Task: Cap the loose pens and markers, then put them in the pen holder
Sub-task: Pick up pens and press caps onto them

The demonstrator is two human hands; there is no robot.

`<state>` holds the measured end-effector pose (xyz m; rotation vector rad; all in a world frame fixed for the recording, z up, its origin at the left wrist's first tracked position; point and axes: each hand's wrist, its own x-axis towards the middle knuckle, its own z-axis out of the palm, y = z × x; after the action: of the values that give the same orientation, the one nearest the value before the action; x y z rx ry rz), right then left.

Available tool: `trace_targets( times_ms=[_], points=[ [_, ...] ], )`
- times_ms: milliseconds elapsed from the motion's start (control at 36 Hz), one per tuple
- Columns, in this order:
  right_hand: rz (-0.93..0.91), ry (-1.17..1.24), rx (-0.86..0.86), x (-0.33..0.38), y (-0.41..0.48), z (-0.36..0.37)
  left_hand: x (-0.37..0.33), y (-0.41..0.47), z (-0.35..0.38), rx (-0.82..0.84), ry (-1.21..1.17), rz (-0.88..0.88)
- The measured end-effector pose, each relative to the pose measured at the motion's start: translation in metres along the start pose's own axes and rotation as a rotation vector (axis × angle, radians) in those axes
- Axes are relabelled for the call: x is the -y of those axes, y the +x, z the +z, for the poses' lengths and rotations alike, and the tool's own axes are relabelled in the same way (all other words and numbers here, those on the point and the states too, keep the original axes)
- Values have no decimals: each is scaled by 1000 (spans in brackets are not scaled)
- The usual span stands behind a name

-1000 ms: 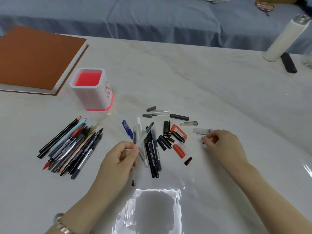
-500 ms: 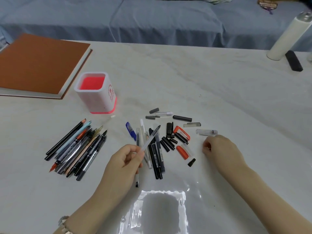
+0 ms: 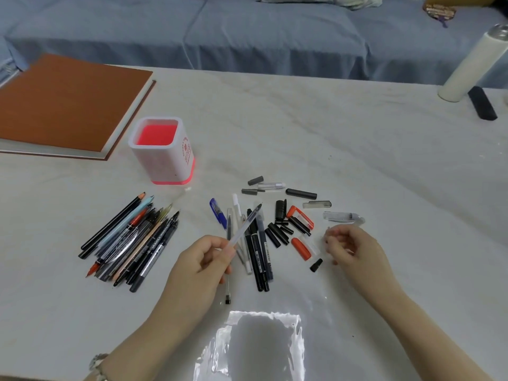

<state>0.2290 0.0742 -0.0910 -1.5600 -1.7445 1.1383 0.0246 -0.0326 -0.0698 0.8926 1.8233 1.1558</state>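
Barely started: pen holder (image 3: 165, 163) looks empty, uncapped pens (image 3: 129, 240) piled near it, caps (image 3: 283, 229) scattered. Left hand (image 3: 198, 268) pinches a clear pen (image 3: 244, 228); right hand (image 3: 354, 251) loosely curled, seemingly holding nothing, near a clear cap (image 3: 341, 215).

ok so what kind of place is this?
Probably a room at home, not a lab or office: a pale table stands right beside a sofa or bed under a blue cover, with a brown book, a pen holder and loose pens on it.
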Motion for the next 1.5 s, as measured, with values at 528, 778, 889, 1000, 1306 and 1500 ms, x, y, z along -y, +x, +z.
trace_targets(
  times_ms=[528,778,889,1000,1306,1500],
  points=[
    [-423,124,-76,53,-42,5,-9,-9,-5,3,-90,29],
    [-541,-49,-44,63,-41,4,-9,-11,-11,15,-84,36],
    [-515,-27,10,61,-37,4,-9,-12,-14,15,-60,35],
    [-345,67,95,66,-30,4,-10,-13,-17,13,-33,50],
    [-119,392,199,78,-17,7,-10,-17,-21,100,-46,56],
    [-125,346,259,80,-16,8,-7,-17,-20,97,6,80]
  ],
)
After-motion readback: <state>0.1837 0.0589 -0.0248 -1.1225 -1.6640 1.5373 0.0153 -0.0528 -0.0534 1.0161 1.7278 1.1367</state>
